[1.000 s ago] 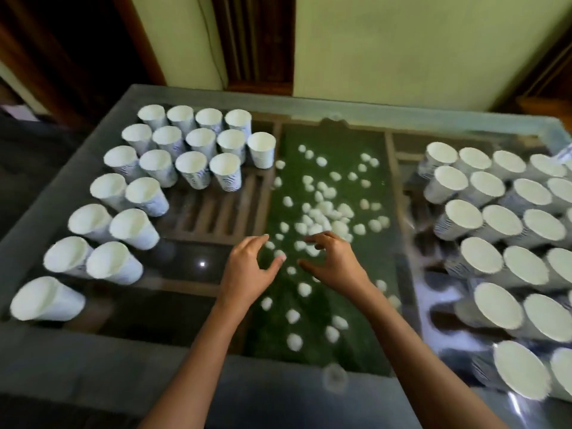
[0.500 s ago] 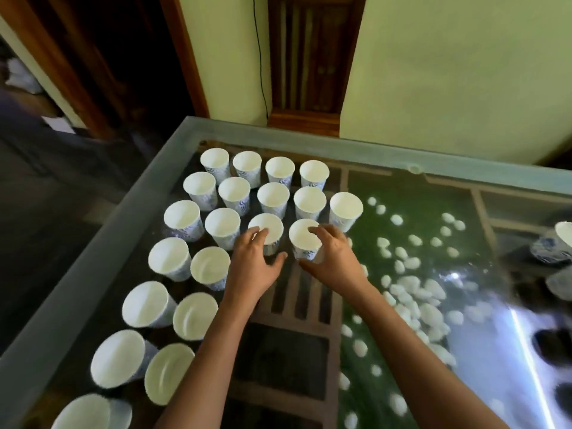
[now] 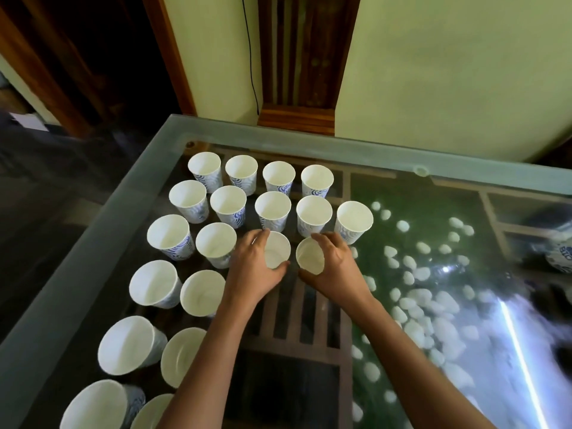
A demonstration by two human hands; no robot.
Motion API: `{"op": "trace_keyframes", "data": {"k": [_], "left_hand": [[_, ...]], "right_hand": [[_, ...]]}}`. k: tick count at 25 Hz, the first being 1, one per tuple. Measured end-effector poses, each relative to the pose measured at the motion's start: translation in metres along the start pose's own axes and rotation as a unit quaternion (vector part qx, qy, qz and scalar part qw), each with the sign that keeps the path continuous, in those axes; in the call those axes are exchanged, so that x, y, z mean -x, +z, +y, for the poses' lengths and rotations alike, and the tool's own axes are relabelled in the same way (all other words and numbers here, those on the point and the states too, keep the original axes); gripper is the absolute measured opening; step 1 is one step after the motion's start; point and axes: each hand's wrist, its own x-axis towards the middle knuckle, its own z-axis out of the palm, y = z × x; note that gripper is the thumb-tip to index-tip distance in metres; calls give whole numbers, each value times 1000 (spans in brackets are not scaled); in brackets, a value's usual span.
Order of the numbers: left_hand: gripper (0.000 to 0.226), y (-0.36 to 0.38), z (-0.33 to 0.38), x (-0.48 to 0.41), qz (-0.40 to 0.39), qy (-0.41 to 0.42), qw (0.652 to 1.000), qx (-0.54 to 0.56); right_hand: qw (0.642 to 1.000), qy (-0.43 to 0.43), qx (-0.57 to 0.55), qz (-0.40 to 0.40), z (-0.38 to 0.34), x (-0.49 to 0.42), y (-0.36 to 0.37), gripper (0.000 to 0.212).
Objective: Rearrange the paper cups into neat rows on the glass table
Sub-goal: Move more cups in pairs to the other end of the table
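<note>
Left hand (image 3: 257, 269) and right hand (image 3: 335, 267) are each curling round a paper cup, mid-frame.
Left cup (image 3: 277, 247) and right cup (image 3: 310, 254) are standing upright on the worktop (image 3: 102, 243), each just ahead of its own palm; fingers are wrapping further round than half a second ago, seemingly not lifting yet.
</note>
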Motion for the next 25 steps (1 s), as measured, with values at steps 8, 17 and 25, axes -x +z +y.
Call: {"op": "trace_keyframes", "data": {"k": [8, 17, 25], "left_hand": [[67, -5, 40, 83, -14, 21, 1000, 10], [67, 46, 139, 222, -73, 91, 992, 45], [67, 119, 258, 354, -178, 215, 960, 38]], "right_hand": [[999, 28, -4, 28, 15, 87, -48, 73], [993, 98, -6, 58, 93, 261, -124, 73], [974, 195, -9, 114, 174, 444, -184, 68]]}}
